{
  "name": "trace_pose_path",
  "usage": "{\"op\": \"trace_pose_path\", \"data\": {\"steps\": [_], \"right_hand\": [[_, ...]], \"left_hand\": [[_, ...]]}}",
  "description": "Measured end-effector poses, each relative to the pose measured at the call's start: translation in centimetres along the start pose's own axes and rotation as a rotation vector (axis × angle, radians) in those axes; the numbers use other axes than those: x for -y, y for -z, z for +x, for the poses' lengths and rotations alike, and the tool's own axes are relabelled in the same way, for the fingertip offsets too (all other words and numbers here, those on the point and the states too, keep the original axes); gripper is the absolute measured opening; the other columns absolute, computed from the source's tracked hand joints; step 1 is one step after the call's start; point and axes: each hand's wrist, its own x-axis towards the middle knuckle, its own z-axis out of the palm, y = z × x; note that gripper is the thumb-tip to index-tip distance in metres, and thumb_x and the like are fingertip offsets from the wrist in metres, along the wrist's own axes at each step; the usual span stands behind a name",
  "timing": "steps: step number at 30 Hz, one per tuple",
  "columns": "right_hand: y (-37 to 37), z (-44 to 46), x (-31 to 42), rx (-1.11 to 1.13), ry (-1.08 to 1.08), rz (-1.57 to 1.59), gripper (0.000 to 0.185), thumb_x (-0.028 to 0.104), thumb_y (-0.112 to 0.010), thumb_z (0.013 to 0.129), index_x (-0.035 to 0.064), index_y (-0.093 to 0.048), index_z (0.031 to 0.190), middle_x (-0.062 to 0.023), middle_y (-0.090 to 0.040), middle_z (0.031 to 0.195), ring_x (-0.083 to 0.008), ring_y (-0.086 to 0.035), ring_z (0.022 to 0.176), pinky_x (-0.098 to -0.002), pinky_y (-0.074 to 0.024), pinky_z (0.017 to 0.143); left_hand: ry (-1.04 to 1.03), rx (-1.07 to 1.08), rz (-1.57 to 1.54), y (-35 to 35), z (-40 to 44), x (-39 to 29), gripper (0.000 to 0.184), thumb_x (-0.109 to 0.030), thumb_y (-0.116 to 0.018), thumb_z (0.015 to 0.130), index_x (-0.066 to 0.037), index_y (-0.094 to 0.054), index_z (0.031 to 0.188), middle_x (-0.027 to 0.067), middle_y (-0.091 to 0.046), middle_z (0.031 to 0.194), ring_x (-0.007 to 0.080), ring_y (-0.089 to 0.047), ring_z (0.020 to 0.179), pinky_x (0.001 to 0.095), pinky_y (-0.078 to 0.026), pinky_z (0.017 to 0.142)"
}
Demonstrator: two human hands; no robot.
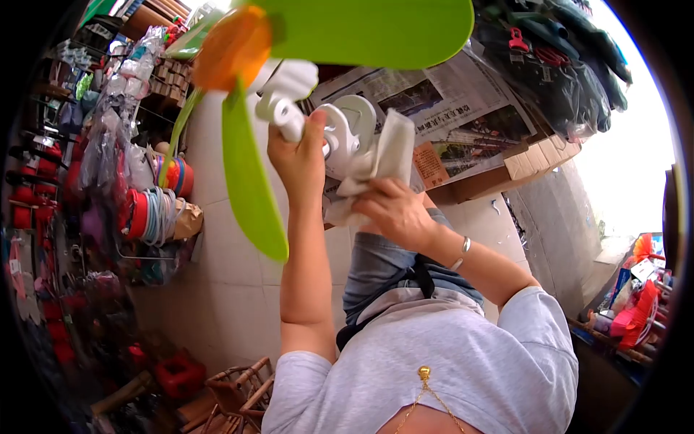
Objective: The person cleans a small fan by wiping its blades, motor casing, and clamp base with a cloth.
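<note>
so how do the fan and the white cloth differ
The fan has green blades and an orange hub; the cloth is plain whitish. The fan looks larger and stiff, the cloth smaller and bunched. The left hand grips the fan, the right hand the cloth. Both show white.

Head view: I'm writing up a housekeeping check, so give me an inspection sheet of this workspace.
Surface: printed newspaper lying over cardboard.
Job's things: fan with green blades and an orange hub; pale cloth-like sheet.
Clutter: bagged goods crowded along the left; dark wrapped goods at upper right.
Hands: left hand grips the fan's white stem; right hand holds the sheet, its contact with the fan unclear.
Cables: pale coil at left, cord or tubing unclear; none seen running to the fan.
Surroundings: light tiled floor; bright opening at right.
</note>
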Motion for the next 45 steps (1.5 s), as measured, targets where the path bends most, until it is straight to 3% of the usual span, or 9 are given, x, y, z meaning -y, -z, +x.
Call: {"op": "trace_pose_path", "data": {"steps": [9,11,20,23,27,31,37,42,45], "right_hand": [[1.1,2.4,0.0,-0.137,-0.072,0.046,0.038,-0.004,-0.065,0.067,0.0092,-0.067,0.103,-0.0072,-0.068,0.107,-0.0323,-0.058,0.115,-0.0423,-0.0492,0.093],[1.1,1.7,0.5,-0.103,-0.039,0.076,0.039,-0.005,-0.064,0.066,0.0085,-0.067,0.102,-0.0075,-0.068,0.107,-0.0321,-0.058,0.115,-0.0425,-0.0493,0.093],[4.8,5.9,0.6,-0.224,0.081,-0.043,0.045,-0.002,-0.064,0.066,0.0088,-0.067,0.109,-0.0110,-0.064,0.119,-0.0361,-0.052,0.122,-0.0458,-0.0424,0.100],[0.0,4.7,-0.8,0.006,0.107,-0.069,0.039,0.001,-0.065,0.068,0.0092,-0.065,0.106,-0.0078,-0.065,0.117,-0.0342,-0.052,0.122,-0.0453,-0.0419,0.100],[0.5,2.9,1.6,0.117,0.167,0.068,0.032,0.001,-0.066,0.068,0.0083,-0.067,0.099,-0.0061,-0.068,0.110,-0.0321,-0.059,0.111,-0.0429,-0.0460,0.095],[3.0,2.5,0.3,0.071,0.036,0.317,0.045,-0.007,-0.065,0.064,0.0064,-0.067,0.107,-0.0101,-0.070,0.105,-0.0351,-0.061,0.102,-0.0409,-0.0483,0.091],[4.9,3.0,-1.8,-0.169,-0.332,0.632,0.026,-0.006,-0.055,0.090,-0.0015,-0.061,0.116,-0.0103,-0.064,0.113,-0.0170,-0.059,0.103,-0.0279,-0.0447,0.092],[6.6,2.2,-2.6,-0.359,-0.543,0.759,0.027,0.001,-0.057,0.092,0.0001,-0.061,0.118,-0.0041,-0.064,0.101,-0.0055,-0.056,0.086,-0.0193,-0.0445,0.078],[9.0,2.2,-1.4,-0.170,-0.621,1.006,0.048,0.027,-0.070,0.088,-0.0037,-0.057,0.123,-0.0044,-0.064,0.098,-0.0059,-0.058,0.076,-0.0187,-0.0451,0.072]], "left_hand": [[-0.208,0.214,0.181,-1.6,3.1,2.9,0.035,-0.034,-0.072,0.089,-0.003,-0.059,0.097,-0.0008,-0.057,0.077,0.0077,-0.052,0.059,0.0213,-0.043,0.056],[0.031,0.341,0.109,-1.7,3.7,2.6,0.033,-0.025,-0.068,0.092,0.003,-0.063,0.107,0.0089,-0.067,0.098,0.0193,-0.062,0.083,0.0312,-0.048,0.076],[-0.054,0.440,0.201,4.2,3.1,4.1,0.044,-0.042,-0.057,0.097,-0.003,-0.063,0.118,0.0105,-0.064,0.112,0.0193,-0.059,0.105,0.0310,-0.045,0.091],[0.227,0.593,0.142,6.5,1.6,5.5,0.045,-0.042,-0.058,0.096,-0.004,-0.063,0.120,0.0149,-0.062,0.122,0.0279,-0.055,0.118,0.0377,-0.042,0.099],[-0.129,0.582,0.413,7.8,-0.4,6.0,0.056,-0.042,-0.068,0.088,-0.008,-0.056,0.130,0.0183,-0.048,0.141,0.0358,-0.037,0.138,0.0439,-0.030,0.113],[-0.230,0.500,0.664,9.0,-2.0,4.7,0.057,-0.037,-0.075,0.081,-0.013,-0.057,0.130,0.0150,-0.049,0.140,0.0336,-0.040,0.136,0.0465,-0.027,0.114],[-0.476,0.482,0.979,10.4,-1.9,2.4,0.039,-0.024,-0.078,0.076,-0.011,-0.064,0.110,0.0110,-0.062,0.121,0.0264,-0.052,0.127,0.0472,-0.030,0.111],[-0.162,0.469,0.556,7.6,-4.6,-2.4,0.028,-0.020,-0.073,0.083,-0.004,-0.064,0.103,0.0123,-0.069,0.088,0.0296,-0.069,0.082,0.0386,-0.053,0.076],[0.008,0.568,0.272,4.6,-6.1,-1.4,0.029,-0.015,-0.068,0.089,0.000,-0.061,0.112,0.0151,-0.069,0.093,0.0242,-0.070,0.086,0.0343,-0.054,0.072]]}}
